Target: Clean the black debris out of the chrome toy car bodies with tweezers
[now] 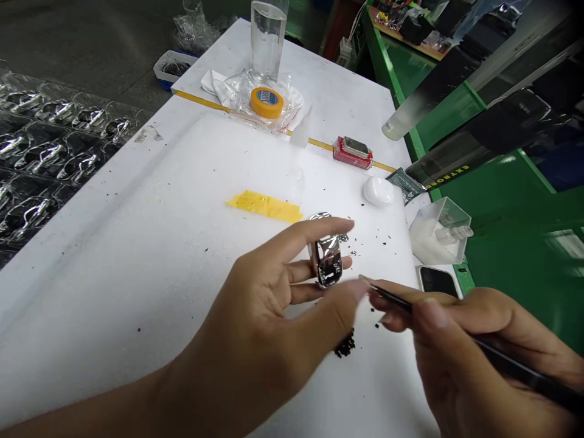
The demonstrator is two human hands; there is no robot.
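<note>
My left hand [274,316] grips a small shiny chrome part [329,261] with a dark inside, holding it up above the white work surface. Its fingers are curled around the part, with the thumb in front. Close by on the right, my right hand [460,340] pinches slim black tweezers [396,298]. Their tip is beside my left thumb and looks blurred; whether it holds anything I cannot tell. Below my left thumb lies a pile of tiny black pieces [345,345]. Partly hidden behind the left fingers are a few small shiny bits [344,238].
A strip of yellow tape [264,207] lies on the white mat [137,255]. Farther back are a tape roll [267,102], a glass of water [268,39], a red box [352,152] and a white mouse-shaped object [378,191]. At right stand a clear container [440,231] and a phone [438,281].
</note>
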